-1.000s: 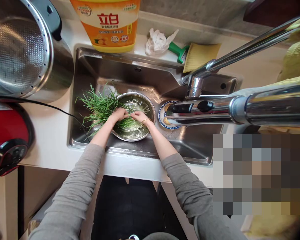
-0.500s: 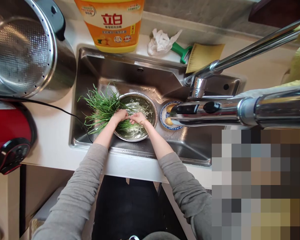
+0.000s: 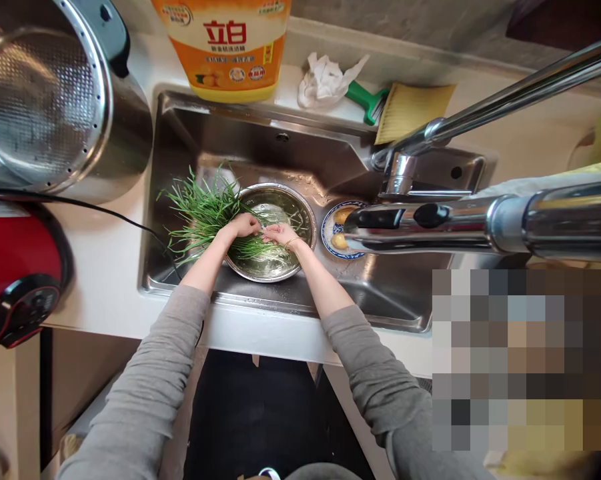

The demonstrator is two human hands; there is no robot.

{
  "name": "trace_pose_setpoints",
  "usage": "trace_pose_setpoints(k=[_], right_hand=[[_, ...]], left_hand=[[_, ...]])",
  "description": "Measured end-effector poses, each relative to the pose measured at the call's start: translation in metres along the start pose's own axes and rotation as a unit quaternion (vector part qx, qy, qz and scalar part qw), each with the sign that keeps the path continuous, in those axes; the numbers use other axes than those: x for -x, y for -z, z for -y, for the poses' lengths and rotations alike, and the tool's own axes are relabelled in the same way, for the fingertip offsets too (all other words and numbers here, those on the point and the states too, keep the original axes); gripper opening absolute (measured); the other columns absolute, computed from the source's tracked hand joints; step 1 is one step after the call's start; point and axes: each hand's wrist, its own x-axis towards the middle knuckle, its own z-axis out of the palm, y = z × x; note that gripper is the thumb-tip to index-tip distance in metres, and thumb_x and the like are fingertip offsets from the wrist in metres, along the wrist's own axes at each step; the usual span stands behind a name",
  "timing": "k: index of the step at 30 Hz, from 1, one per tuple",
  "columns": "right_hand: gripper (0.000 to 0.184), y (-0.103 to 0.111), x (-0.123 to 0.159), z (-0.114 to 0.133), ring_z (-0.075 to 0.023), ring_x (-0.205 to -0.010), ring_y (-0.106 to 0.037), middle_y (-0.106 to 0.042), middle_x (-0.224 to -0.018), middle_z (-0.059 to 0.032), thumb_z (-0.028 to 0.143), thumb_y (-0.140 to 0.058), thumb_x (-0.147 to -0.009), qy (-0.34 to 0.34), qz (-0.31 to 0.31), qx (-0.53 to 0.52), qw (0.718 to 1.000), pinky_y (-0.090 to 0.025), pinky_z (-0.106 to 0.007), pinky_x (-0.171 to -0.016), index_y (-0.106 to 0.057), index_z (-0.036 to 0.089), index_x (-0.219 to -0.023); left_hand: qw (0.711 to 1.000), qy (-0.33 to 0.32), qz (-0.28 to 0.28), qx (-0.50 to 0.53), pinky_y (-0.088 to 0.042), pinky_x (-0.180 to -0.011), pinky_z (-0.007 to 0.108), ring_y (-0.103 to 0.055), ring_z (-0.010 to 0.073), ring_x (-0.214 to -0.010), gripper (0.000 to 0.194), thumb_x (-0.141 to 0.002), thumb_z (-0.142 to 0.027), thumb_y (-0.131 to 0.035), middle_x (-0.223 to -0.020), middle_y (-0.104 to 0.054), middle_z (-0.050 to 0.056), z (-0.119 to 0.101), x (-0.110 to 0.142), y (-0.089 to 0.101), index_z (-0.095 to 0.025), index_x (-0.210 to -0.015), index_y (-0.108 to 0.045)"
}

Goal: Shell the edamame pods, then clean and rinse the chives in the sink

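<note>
My left hand [image 3: 245,225] is closed in a pinch over a metal bowl of water [image 3: 307,207] in the sink. Facing it, my right hand [image 3: 281,234] pinches too, fingertips close to the left ones. Between them are the pale ends of thin green stalks that look like chives; the exact grip is too small to make out. A leafy bunch of chives [image 3: 200,213] spreads over the bowl's left rim, beneath and left of my left hand. More pale stems float in the water.
Right of the bowl, a blue-and-white plate [image 3: 329,244] holds yellowish pieces under the chrome faucet [image 3: 460,223]. Behind the sink [image 3: 220,127] stand a detergent jug [image 3: 225,57], crumpled tissue [image 3: 325,81], a green peeler [image 3: 365,100] and a yellow sponge cloth [image 3: 413,110]. A steamer pot [image 3: 125,140] stands left.
Both hands stay over the bowl with their fingertips close together, shifting only slightly. The bunch of chives lies in nearly the same place. The camera view has moved a little.
</note>
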Motion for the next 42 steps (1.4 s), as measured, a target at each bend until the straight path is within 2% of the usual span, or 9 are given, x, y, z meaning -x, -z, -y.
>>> trace_pose_setpoints(k=[5,11,15,18,22,25,28,33,42], right_hand=[[0.032,0.01,0.009,0.002,-0.0088,-0.058,-0.065,-0.073,-0.068,-0.0001,0.009,-0.087,-0.057,-0.032,0.027,-0.012,0.999,-0.047,-0.015,-0.051,-0.065,0.014,-0.08],[0.016,0.001,0.009,0.008,-0.007,-0.046,-0.054,-0.064,-0.055,0.0006,0.019,-0.076,-0.074,0.007,-0.001,0.1,0.995,-0.044,-0.018,-0.047,-0.061,0.014,-0.067],[0.009,0.012,0.017,0.016,-0.016,-0.07,-0.065,-0.07,-0.069,-0.0049,0.015,-0.073,-0.072,0.047,-0.008,0.286,0.957,-0.053,-0.028,-0.073,-0.065,0.014,-0.071],[0.008,0.025,0.033,0.019,-0.0236,-0.096,-0.065,-0.073,-0.091,-0.0102,0.019,-0.07,-0.076,0.099,-0.108,0.361,0.921,-0.05,-0.037,-0.094,-0.068,0.016,-0.083],[0.027,0.015,0.059,0.021,-0.0233,-0.109,-0.063,-0.07,-0.11,-0.0128,0.033,-0.06,-0.087,0.124,-0.219,0.2,0.947,-0.05,-0.04,-0.099,-0.065,0.017,-0.107],[0.032,-0.009,0.075,0.024,-0.0209,-0.097,-0.068,-0.072,-0.102,-0.011,0.044,-0.057,-0.087,0.053,-0.162,0.009,0.985,-0.056,-0.038,-0.088,-0.066,0.018,-0.102],[0.031,-0.029,0.084,0.029,-0.0178,-0.089,-0.07,-0.074,-0.091,-0.0055,0.048,-0.071,-0.075,0.041,-0.105,-0.104,0.988,-0.058,-0.033,-0.083,-0.069,0.019,-0.088],[0.031,-0.03,0.092,0.034,-0.0163,-0.076,-0.072,-0.075,-0.078,-0.0038,0.045,-0.082,-0.065,0.046,-0.084,-0.127,0.987,-0.059,-0.03,-0.078,-0.072,0.018,-0.077],[0.031,-0.014,0.112,0.046,-0.0129,-0.061,-0.068,-0.072,-0.065,-0.0038,0.038,-0.088,-0.06,0.012,-0.016,-0.073,0.997,-0.059,-0.023,-0.061,-0.072,0.015,-0.075]], left_hand=[[0.997,0.01,0.001,0.075,-0.034,-0.056,0.022,-0.044,0.0114,-0.054,0.019,-0.069,-0.03,-0.06,-0.056,-0.065,0.003,0.003,-0.002,-0.001,-0.013,-0.061,-0.066],[0.997,-0.011,0.026,0.069,-0.039,-0.061,0.021,-0.05,0.0112,-0.059,0.016,-0.067,-0.023,-0.056,-0.066,-0.069,0.001,-0.002,0.001,0.0,-0.013,-0.068,-0.069],[1.0,-0.007,-0.001,-0.014,-0.041,-0.062,0.023,-0.055,0.0141,-0.062,0.021,-0.073,-0.02,-0.052,-0.069,-0.069,0.003,-0.012,0.008,0.005,-0.012,-0.074,-0.072],[0.994,-0.008,-0.049,-0.097,-0.043,-0.069,0.026,-0.062,0.0193,-0.071,0.026,-0.083,-0.025,-0.051,-0.078,-0.072,0.01,-0.025,0.025,0.011,-0.013,-0.08,-0.074],[0.983,0.019,-0.143,-0.114,-0.045,-0.076,0.03,-0.067,0.0248,-0.085,0.031,-0.091,-0.029,-0.046,-0.092,-0.074,0.015,-0.047,0.062,0.012,-0.014,-0.096,-0.073],[0.979,0.029,-0.201,-0.029,-0.045,-0.074,0.029,-0.068,0.0232,-0.082,0.03,-0.092,-0.03,-0.046,-0.09,-0.075,0.013,-0.06,0.085,0.001,-0.015,-0.096,-0.072],[0.973,0.022,-0.222,0.066,-0.044,-0.07,0.026,-0.067,0.0197,-0.075,0.029,-0.092,-0.029,-0.048,-0.085,-0.075,0.01,-0.068,0.095,-0.012,-0.015,-0.091,-0.073],[0.961,0.007,-0.232,0.15,-0.042,-0.063,0.023,-0.064,0.0161,-0.064,0.03,-0.091,-0.032,-0.049,-0.073,-0.073,0.006,-0.064,0.097,-0.017,-0.015,-0.081,-0.072],[0.968,-0.012,-0.217,0.127,-0.042,-0.068,0.024,-0.06,0.0149,-0.063,0.029,-0.089,-0.031,-0.05,-0.071,-0.072,0.004,-0.058,0.1,0.004,-0.014,-0.077,-0.07]])
